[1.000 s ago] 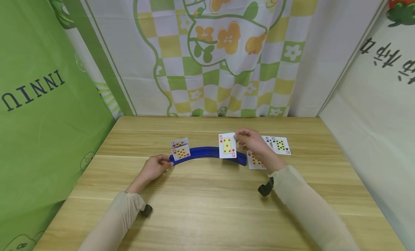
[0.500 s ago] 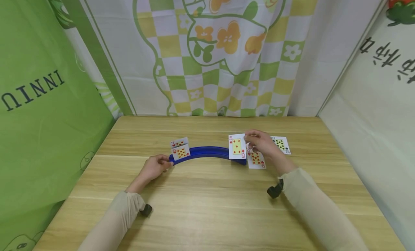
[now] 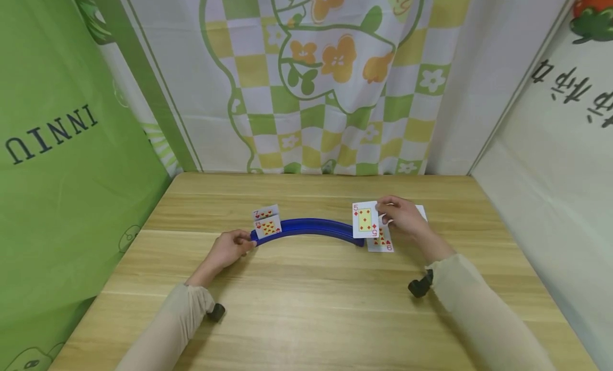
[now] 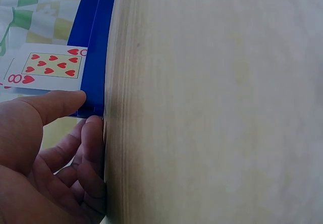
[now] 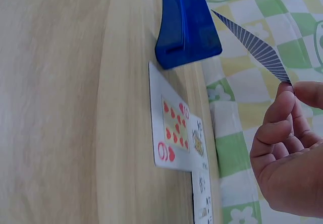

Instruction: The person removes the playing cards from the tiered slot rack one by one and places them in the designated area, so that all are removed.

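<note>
A curved blue card holder (image 3: 311, 226) lies on the table. My left hand (image 3: 232, 248) grips its left end, the thumb on top and the fingers curled at the end, as the left wrist view shows. An eight of hearts (image 4: 53, 67) stands in the holder there, and a seven of hearts (image 3: 264, 212) shows behind it. With thumb and fingers my right hand (image 3: 404, 216) pinches a five of diamonds (image 3: 365, 220) by its right edge. That card is raised over the holder's right end, its striped back visible in the right wrist view.
On the wooden table (image 3: 306, 307), right of the holder, a nine of hearts (image 5: 174, 128) lies face up, overlapping a face card (image 5: 198, 141). Another card (image 3: 421, 210) is mostly hidden behind the right hand. A patterned curtain (image 3: 335, 131) hangs at the table's far edge.
My right hand has moved steadily to the right with the five of diamonds, from over the holder to its right end. The left hand and holder have stayed in place.
</note>
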Demonstrator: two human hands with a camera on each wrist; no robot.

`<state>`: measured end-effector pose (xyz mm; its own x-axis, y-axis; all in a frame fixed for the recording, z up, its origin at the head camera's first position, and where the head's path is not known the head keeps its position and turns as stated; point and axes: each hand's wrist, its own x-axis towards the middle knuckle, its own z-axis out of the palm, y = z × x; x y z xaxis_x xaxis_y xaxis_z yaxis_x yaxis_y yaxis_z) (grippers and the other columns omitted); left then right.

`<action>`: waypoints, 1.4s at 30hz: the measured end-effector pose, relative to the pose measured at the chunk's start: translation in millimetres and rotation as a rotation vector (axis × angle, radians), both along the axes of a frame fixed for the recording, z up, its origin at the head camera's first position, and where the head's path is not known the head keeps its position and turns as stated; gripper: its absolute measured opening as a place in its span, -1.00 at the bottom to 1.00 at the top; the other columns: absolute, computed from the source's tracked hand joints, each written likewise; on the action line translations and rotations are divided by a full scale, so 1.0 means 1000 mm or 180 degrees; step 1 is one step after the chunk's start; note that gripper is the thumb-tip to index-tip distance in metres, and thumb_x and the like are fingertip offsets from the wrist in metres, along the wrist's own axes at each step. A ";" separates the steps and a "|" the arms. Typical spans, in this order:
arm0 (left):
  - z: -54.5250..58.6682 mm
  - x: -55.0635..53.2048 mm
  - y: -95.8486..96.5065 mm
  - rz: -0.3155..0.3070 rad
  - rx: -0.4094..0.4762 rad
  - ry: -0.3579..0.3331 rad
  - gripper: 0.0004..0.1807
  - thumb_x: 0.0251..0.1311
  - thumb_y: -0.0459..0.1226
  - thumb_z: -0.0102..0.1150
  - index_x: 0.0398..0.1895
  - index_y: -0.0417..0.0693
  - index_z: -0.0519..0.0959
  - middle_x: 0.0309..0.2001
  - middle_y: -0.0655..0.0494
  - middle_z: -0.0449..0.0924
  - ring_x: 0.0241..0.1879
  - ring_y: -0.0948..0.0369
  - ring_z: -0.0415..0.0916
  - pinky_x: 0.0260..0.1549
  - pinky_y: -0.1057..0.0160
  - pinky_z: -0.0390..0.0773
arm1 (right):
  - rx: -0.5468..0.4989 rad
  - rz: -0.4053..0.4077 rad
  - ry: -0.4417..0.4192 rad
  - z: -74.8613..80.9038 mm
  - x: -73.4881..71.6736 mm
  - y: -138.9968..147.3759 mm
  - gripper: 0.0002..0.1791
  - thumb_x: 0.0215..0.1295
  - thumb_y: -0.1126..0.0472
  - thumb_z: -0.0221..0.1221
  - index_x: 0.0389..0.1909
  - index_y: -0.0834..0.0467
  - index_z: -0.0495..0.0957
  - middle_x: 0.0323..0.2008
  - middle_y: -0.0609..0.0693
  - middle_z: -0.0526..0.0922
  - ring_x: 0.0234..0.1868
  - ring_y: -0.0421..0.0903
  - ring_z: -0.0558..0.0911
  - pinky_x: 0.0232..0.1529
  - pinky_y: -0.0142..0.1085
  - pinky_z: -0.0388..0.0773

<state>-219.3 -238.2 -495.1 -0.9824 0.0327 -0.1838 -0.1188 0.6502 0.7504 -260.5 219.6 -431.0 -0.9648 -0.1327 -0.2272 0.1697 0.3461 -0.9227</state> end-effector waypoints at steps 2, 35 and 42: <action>0.000 0.000 0.000 0.0011 0.0002 -0.0001 -0.62 0.25 -0.18 0.30 0.03 -0.24 0.60 -0.24 -0.06 0.70 -0.44 0.22 0.56 -0.45 0.29 0.53 | 0.0020 -0.0021 0.0008 -0.001 0.000 0.003 -0.60 0.47 0.11 0.10 0.16 0.30 0.42 -0.31 -0.15 0.55 -0.37 -0.28 0.54 -0.32 -0.34 0.51; 0.001 -0.002 0.001 -0.0016 -0.0042 0.0025 -0.63 0.25 -0.19 0.30 0.04 -0.23 0.60 -0.24 -0.08 0.71 -0.44 0.21 0.58 -0.46 0.29 0.53 | 0.0319 -0.0080 -0.0105 -0.019 0.004 0.047 -0.56 0.50 0.15 0.06 0.22 0.37 0.38 -0.15 -0.09 0.57 -0.28 -0.26 0.57 -0.18 -0.33 0.59; -0.001 -0.001 -0.001 -0.0012 -0.0047 0.0044 -0.62 0.24 -0.18 0.31 0.03 -0.23 0.61 -0.23 -0.07 0.71 -0.45 0.22 0.58 -0.46 0.29 0.53 | 0.0475 -0.0051 -0.0148 -0.024 0.003 0.053 -0.54 0.48 0.16 0.05 0.22 0.41 0.40 -0.08 0.06 0.59 -0.29 -0.29 0.56 -0.20 -0.36 0.60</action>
